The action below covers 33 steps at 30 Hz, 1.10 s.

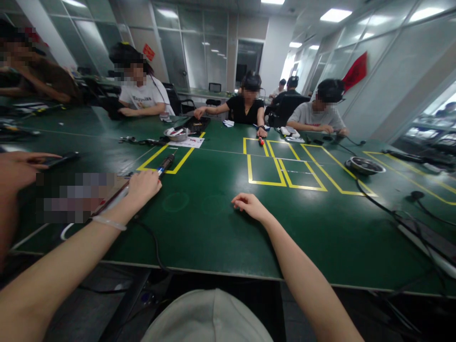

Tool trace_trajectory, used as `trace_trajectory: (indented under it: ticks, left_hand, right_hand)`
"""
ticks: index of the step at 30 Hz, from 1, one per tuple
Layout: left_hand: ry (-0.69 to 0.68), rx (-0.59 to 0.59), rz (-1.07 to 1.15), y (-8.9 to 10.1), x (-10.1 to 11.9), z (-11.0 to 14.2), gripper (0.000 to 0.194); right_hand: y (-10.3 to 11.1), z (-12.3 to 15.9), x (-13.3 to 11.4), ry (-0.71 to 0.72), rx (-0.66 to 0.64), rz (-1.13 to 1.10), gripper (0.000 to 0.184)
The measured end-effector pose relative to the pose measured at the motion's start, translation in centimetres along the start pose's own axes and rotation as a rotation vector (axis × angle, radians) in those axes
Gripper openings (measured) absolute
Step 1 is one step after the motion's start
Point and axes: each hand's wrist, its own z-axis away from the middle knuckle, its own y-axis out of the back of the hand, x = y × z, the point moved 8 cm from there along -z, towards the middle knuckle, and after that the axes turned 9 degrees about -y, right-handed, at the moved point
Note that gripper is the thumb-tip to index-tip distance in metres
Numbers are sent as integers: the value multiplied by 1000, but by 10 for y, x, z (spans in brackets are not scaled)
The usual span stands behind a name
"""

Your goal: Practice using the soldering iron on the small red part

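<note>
From the head camera, the green table's (213,247) near edge ran below both hands, its surface stretching between them and rightward to a power strip (425,249). The left hand (144,187) was wrapped around a slim tool (166,164) pointing away across yellow tape (185,159); the right hand (251,206) lay with fingers loosely bent, apart. Beyond the tool, a metal bowl (177,137) contained white items; the far-right bowl's (366,166) contents were unclear.

Glass walls (188,42) far left, bright ceiling lights (335,15) above
Black chairs (287,112) stand beyond the green table (221,242).
</note>
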Motion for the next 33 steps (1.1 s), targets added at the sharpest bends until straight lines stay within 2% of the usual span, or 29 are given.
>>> trace_trajectory:
  ticks: [3,5,7,9,10,11,13,16,21,25,30,33]
  left_hand:
    - [50,73,89,11,4,-1,38]
    - [48,96,305,17,20,-1,39]
    - [-46,41,660,19,54,1,39]
    - [-190,-58,1025,25,103,6,41]
    - [-242,-112,1141,28,126,11,42]
    - [-294,-151,1209,32,147,17,41]
    - [-362,-149,1259,43,181,27,37]
    - [-445,-88,1199,59,211,42,30]
    - [-598,86,811,79,231,58,20]
    - [-641,137,567,78,237,65,18]
    - [-656,125,523,76,240,71,23]
    - [-619,147,547,78,221,69,31]
  right_hand:
    - [0,0,-1,-4,0,-4,22]
    - [0,1,-1,-13,-4,-17,22]
    - [-1,2,-2,-26,-16,-39,23]
    - [-4,3,-3,-37,-34,-69,24]
    - [-5,4,-4,-42,-46,-88,24]
    - [-7,4,-5,-48,-60,-112,25]
    - [-11,6,-6,-74,-92,-170,27]
    - [-18,8,-6,-134,-147,-257,30]
    - [-23,11,-9,-148,-218,-346,34]
    - [-28,12,-10,-140,-258,-355,36]
    - [-33,11,-8,-126,-285,-310,35]
    - [-27,8,-8,-69,-236,-278,33]
